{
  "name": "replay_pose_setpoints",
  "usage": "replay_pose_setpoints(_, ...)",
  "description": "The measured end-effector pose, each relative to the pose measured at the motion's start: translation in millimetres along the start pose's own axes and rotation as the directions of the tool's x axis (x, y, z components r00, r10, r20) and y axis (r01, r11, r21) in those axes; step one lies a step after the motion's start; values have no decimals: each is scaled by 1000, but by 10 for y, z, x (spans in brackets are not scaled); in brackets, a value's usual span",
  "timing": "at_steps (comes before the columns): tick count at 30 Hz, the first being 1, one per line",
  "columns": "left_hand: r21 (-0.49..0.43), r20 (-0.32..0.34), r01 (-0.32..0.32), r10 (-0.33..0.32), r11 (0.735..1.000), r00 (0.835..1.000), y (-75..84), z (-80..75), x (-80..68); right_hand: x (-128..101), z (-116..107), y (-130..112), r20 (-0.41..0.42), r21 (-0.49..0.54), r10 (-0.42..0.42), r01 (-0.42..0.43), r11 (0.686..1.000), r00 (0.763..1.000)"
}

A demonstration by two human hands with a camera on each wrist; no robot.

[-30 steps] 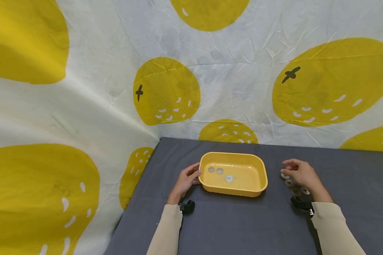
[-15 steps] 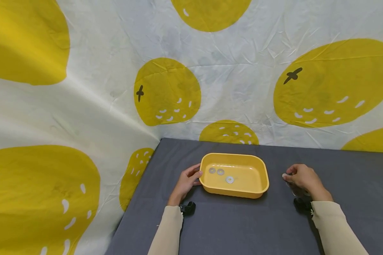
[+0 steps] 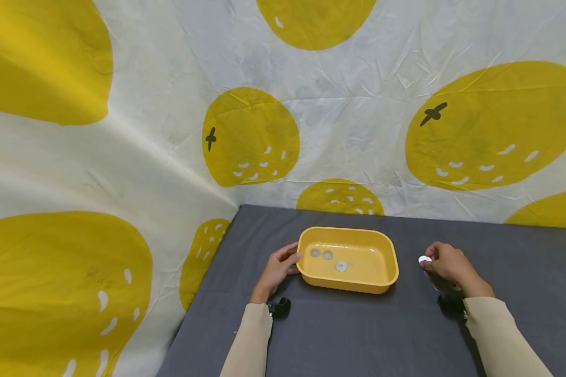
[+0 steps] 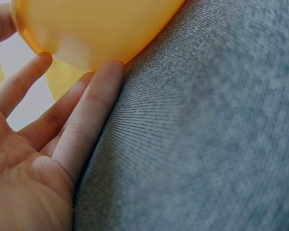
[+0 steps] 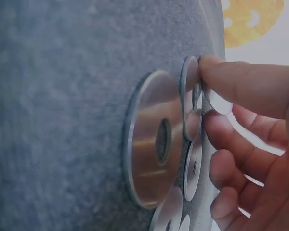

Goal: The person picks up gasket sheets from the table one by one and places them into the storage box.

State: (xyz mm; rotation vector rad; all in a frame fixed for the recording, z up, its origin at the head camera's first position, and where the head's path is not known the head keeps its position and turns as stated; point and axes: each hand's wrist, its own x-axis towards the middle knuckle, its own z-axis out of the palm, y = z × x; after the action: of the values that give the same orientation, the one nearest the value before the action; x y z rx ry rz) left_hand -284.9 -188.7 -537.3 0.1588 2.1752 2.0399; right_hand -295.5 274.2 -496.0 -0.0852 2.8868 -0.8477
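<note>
A yellow plastic tray (image 3: 391, 264) sits on the grey cloth table; three metal washers (image 3: 341, 266) lie inside it. My left hand (image 3: 278, 268) rests against the tray's left wall (image 4: 86, 33) with straight fingers (image 4: 94, 110). My right hand (image 3: 445, 264), to the right of the tray, pinches one washer (image 3: 424, 259) between thumb and fingertips and holds it a little off the cloth. In the right wrist view the pinched washer (image 5: 190, 98) stands on edge beside a large washer (image 5: 151, 139) and others lying on the table.
The grey table (image 3: 358, 335) meets a white backdrop with yellow fruit prints (image 3: 250, 136) at its far and left edges. More washers (image 3: 445, 285) lie under my right hand. A small black clip (image 3: 279, 306) sits by my left wrist.
My right hand curled its fingers onto a washer from the pile and lifted it slightly. The left hand and the tray stayed put.
</note>
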Motion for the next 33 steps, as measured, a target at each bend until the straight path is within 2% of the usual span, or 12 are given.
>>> replay_pose_setpoints(3,4,-2,0,0,1000,1000,4,-2,9,-15,14,1,-18,-11,-33,32,999,999)
replay_pose_setpoints(12,10,2,3,-3,1000,1000,-18,-9,27,-93,62,-51,8,24,-93,93,995,996)
replay_pose_setpoints(18,2,9,-3,3,1000,1000,-29,-2,10,-117,87,-67,-68,83,-111,116,990,992)
replay_pose_setpoints(22,7,7,-2,2,1000,1000,-29,0,3,-125,83,-122,-104,198,-88,107,974,991)
replay_pose_setpoints(27,8,0,1,-1,1000,1000,-27,1,5,-136,28,-245,-82,390,-37,66,918,996)
replay_pose_setpoints(29,9,-1,4,-4,1000,1000,-20,3,3,-135,5,-287,-64,426,-21,47,903,998)
replay_pose_setpoints(33,7,1,4,-4,1000,1000,-5,3,5,-127,-34,-338,-40,434,-12,28,901,999)
